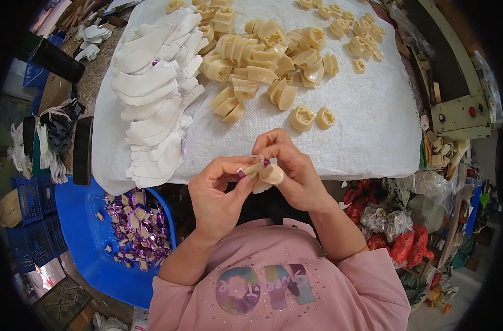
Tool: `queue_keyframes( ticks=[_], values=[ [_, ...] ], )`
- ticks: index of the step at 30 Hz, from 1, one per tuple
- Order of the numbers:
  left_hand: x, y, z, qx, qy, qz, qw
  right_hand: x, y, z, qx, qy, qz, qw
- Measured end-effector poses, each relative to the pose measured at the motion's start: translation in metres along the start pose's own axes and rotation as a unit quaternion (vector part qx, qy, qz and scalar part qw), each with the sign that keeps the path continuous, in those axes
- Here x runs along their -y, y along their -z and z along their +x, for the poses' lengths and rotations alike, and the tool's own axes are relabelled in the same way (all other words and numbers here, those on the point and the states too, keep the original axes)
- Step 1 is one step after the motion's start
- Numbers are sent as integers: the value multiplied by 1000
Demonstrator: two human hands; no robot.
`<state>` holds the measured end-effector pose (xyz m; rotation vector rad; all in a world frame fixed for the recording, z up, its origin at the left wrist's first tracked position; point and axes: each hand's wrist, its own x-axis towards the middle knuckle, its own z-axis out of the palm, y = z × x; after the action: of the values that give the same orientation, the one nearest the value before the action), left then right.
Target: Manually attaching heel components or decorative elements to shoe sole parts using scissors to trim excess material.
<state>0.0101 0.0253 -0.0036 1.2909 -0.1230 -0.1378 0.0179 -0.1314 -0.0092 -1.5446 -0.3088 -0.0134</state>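
My left grip [215, 190] and my right grip [301, 176] meet at the centre of the frame, both clamped by thumb and fingertips on a small cream-and-purple piece [252, 170]. It sits just past the front edge of the desk [367, 132], with a glossy purple bit showing at either end (my fingers hide most of its outline).

The desk wears a white, coarsely woven sheet with soft creases. At its upper left, matte white curved strips [152, 105] overlap like shingles in a long, bending heap. Beside them, toward the upper middle, lie waxy cream mouldings [257, 55], rounded outside and hollowed at the ends; a pair [312, 118] stands apart, nearer my fingers. More cream mouldings scatter at the upper right.

At the lower left, a smooth blue plastic tub [77, 243] holds a pile of shiny purple pieces [138, 223], foil-bright, with pale patches.
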Motion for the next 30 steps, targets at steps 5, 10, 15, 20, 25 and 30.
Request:
queue_keyframes(
  ticks=[5,10,15,20,25,30],
  values=[
    [3,0,-3,-7,-113,192,975,3,2,-2,-28,155,-249,956],
    [1,4,2,-17,-166,232,958,-3,15,-6,50,94,-57,993],
    [1,11,10,29,-352,359,864,4,23,4,55,-100,129,985],
    [11,20,4,75,-247,198,946,-1,24,3,44,19,5,999],
    [10,7,2,166,78,-43,982,10,12,-1,57,90,-112,988],
    [11,1,-1,149,113,-78,979,2,5,-5,41,136,-186,972]
  ],
)
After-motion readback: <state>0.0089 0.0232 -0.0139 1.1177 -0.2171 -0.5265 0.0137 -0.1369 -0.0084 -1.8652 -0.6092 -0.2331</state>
